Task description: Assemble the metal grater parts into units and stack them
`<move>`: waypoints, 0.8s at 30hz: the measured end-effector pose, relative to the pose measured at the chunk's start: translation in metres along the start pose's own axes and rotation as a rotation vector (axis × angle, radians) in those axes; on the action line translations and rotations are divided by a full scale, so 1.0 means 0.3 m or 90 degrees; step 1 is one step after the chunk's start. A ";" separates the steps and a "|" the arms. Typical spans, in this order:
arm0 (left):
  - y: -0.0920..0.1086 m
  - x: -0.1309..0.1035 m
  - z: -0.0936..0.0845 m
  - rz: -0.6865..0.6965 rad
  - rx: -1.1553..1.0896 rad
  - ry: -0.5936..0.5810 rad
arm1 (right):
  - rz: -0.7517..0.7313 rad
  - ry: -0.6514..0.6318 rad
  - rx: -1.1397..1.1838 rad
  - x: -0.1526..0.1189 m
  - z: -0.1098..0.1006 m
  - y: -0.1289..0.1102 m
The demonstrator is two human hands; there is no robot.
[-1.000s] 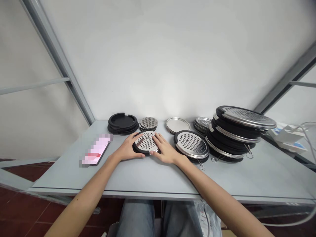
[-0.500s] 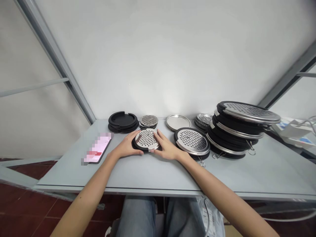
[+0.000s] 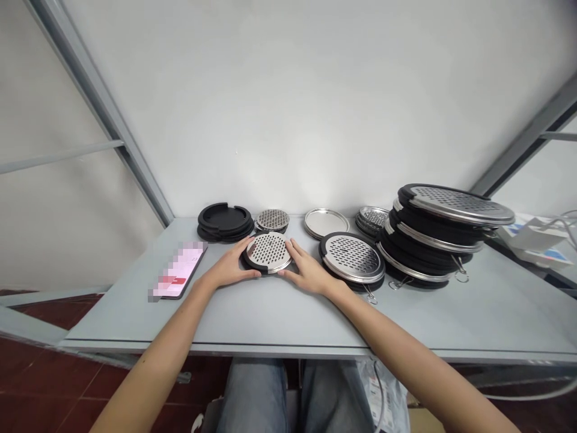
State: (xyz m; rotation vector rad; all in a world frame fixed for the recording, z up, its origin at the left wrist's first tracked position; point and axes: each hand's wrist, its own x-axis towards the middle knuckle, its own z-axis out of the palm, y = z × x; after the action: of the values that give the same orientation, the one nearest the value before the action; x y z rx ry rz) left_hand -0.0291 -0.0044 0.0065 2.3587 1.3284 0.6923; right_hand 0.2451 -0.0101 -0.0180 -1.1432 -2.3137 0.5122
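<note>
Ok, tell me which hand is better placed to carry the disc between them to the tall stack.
Right, probably. The right hand is at the side of the disc nearer the tall stack; the left hand is at the opposite side, nearer the phone.

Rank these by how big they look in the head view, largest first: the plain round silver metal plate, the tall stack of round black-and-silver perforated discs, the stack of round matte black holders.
1. Tall black-and-silver disc stack
2. Matte black holder stack
3. Plain silver metal plate
</note>
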 end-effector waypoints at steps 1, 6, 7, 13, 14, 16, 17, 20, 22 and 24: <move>0.002 0.001 0.000 0.000 -0.002 -0.001 | 0.004 0.001 0.001 0.000 0.001 -0.002; 0.019 0.001 -0.002 -0.010 -0.010 -0.001 | 0.011 0.001 0.015 0.001 0.001 0.003; 0.020 0.001 -0.002 -0.012 -0.011 0.000 | 0.009 0.002 0.020 0.001 0.002 0.007; 0.023 0.000 0.002 0.005 -0.017 0.012 | 0.003 0.017 0.023 0.002 0.019 0.020; 0.024 0.000 0.002 0.008 -0.018 0.014 | 0.009 0.020 0.021 0.002 0.022 0.018; 0.029 0.000 0.005 0.016 -0.021 0.019 | 0.023 0.022 0.019 0.003 0.026 0.012; 0.032 0.000 0.006 0.020 -0.023 0.022 | 0.028 0.021 0.019 0.003 0.027 0.009; 0.038 0.001 0.008 0.028 -0.027 0.027 | 0.031 0.017 0.028 0.003 0.029 0.005; 0.037 0.001 0.008 0.029 -0.024 0.025 | 0.029 0.024 0.040 0.003 0.028 0.006; 0.031 0.001 0.007 0.025 -0.016 0.015 | 0.021 0.039 0.052 0.004 0.027 0.010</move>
State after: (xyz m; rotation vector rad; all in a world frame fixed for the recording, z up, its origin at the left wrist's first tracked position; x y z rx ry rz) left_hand -0.0214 -0.0090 0.0095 2.3689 1.2792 0.7465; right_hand 0.2416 -0.0084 -0.0259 -1.1438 -2.2058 0.5703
